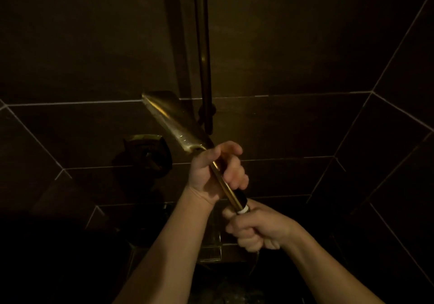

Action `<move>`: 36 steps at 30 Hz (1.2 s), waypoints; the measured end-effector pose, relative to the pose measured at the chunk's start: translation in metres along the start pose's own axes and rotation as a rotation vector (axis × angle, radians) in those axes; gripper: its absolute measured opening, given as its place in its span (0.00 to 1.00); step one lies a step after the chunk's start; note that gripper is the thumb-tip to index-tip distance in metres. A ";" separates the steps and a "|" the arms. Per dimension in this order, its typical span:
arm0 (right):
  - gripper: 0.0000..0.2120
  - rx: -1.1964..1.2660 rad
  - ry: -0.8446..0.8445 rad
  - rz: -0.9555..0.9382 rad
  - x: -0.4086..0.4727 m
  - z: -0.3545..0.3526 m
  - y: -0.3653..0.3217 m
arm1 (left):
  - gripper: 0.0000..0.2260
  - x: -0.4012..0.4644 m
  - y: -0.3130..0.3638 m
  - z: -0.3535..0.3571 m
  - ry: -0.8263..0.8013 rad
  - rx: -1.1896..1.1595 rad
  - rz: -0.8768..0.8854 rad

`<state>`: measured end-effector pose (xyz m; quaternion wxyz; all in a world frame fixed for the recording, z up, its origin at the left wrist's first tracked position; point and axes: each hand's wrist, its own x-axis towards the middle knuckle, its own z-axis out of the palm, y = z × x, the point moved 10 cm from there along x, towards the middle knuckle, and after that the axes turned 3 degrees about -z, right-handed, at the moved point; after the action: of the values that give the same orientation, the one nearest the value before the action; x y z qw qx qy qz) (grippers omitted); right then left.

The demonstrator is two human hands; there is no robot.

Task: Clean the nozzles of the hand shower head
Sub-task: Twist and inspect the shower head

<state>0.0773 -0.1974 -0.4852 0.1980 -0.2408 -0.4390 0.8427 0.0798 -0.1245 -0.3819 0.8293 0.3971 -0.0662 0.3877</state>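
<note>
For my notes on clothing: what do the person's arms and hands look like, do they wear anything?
Both forearms are bare, with no sleeves in view. The left hand and the right hand wear no gloves, and no rings, watch or bracelet can be seen in the dim light.

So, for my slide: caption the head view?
Both hands grip a brass hand shower before dark wall tiles.

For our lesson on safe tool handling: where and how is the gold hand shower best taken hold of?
Grip the hand shower by its long straight handle, fingers wrapping it from the side, as the left hand does. The handle is slim and hand-sized; the flat head is too broad to wrap.
</note>
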 end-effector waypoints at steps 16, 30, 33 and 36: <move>0.04 -0.409 0.573 -0.036 -0.003 -0.061 0.005 | 0.21 -0.046 -0.023 -0.096 0.939 0.008 -0.033; 0.05 -0.327 0.587 -0.042 -0.007 -0.058 0.006 | 0.06 -0.033 -0.023 -0.067 0.846 0.284 -0.016; 0.03 -0.310 0.621 -0.042 -0.007 -0.059 0.009 | 0.05 -0.036 -0.022 -0.068 0.869 0.374 -0.010; 0.04 -0.431 0.710 -0.054 -0.011 -0.064 0.001 | 0.09 -0.037 -0.020 -0.068 0.902 0.414 -0.020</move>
<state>0.1231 -0.1628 -0.5150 0.3043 -0.5408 -0.5160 0.5905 0.0540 -0.1057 -0.4555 0.6827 0.3468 0.3812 0.5179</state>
